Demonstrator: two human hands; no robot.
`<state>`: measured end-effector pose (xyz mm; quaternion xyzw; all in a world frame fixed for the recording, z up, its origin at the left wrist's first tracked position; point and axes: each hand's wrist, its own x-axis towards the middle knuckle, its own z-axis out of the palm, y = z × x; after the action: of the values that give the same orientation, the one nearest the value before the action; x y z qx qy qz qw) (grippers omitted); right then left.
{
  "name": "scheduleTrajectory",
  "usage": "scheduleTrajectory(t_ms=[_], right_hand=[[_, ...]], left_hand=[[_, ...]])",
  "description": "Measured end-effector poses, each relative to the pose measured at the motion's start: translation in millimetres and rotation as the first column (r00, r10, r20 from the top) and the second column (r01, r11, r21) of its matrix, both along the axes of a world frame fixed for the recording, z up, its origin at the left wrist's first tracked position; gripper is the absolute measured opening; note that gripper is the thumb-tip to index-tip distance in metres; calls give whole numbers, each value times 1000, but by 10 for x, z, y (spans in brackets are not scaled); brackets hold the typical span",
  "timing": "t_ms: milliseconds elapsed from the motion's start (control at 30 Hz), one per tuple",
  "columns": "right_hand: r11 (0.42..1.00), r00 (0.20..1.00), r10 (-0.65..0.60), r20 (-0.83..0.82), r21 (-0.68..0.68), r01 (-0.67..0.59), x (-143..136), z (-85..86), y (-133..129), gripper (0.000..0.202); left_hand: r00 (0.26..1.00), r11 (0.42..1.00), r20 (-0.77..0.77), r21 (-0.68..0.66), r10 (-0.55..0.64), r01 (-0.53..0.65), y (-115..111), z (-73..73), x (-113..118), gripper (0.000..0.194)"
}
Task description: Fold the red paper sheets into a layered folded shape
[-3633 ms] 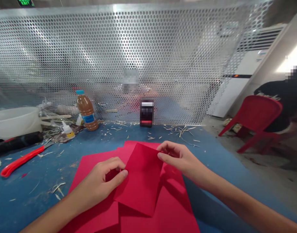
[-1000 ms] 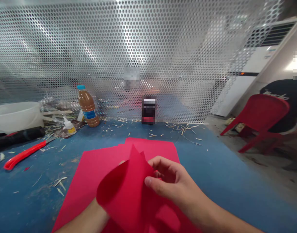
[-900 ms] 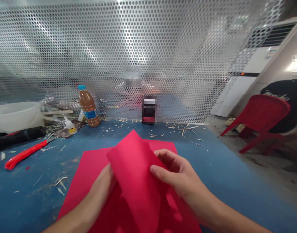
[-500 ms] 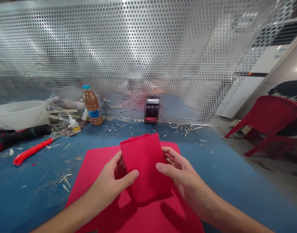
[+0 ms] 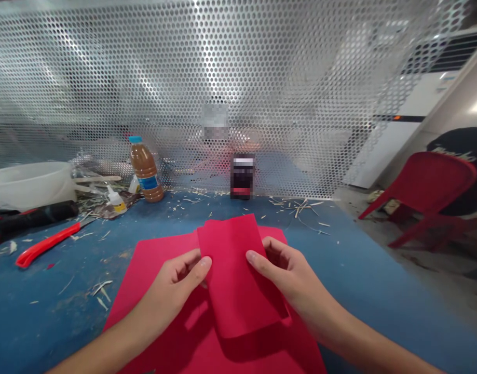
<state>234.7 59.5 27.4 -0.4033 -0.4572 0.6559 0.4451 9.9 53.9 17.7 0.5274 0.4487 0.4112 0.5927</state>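
Closest to my camera, larger red sheets [image 5: 145, 265] lie on the blue tabletop [image 5: 67, 291]. Above them, the left hand [image 5: 178, 278] pinches one side of a smaller red paper [image 5: 236, 283], apparently doubled over; the right hand [image 5: 290, 267] pinches the opposite side. With both thumbs on its front, I judge the grip steadies the layers. Farther left I see a red-handled knife [image 5: 47, 245], perhaps there to leave the paper room, then a brown-filled bottle [image 5: 145, 169] standing before the perforated metal panel [image 5: 269, 72].
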Motion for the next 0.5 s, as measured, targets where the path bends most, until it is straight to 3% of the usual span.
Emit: scheduleTrajectory(t_ms=[133,367,433,500], right_hand=[[1000,1000,-3,-4,1,3,9,-21,13,40],[999,999,43,6,26,-43,1,-2,13,44],[996,997,75,24,48,-77,15,-7,40,43],[993,992,98,73,65,-103,56,-28,99,42]], left_hand=[[991,991,13,-14,132,-132,10,-38,0,49],[990,995,135,-92,-32,45,0,5,35,46],[997,999,73,-48,6,-2,-5,-18,20,52],[989,985,-77,126,129,-119,10,-67,-30,53]])
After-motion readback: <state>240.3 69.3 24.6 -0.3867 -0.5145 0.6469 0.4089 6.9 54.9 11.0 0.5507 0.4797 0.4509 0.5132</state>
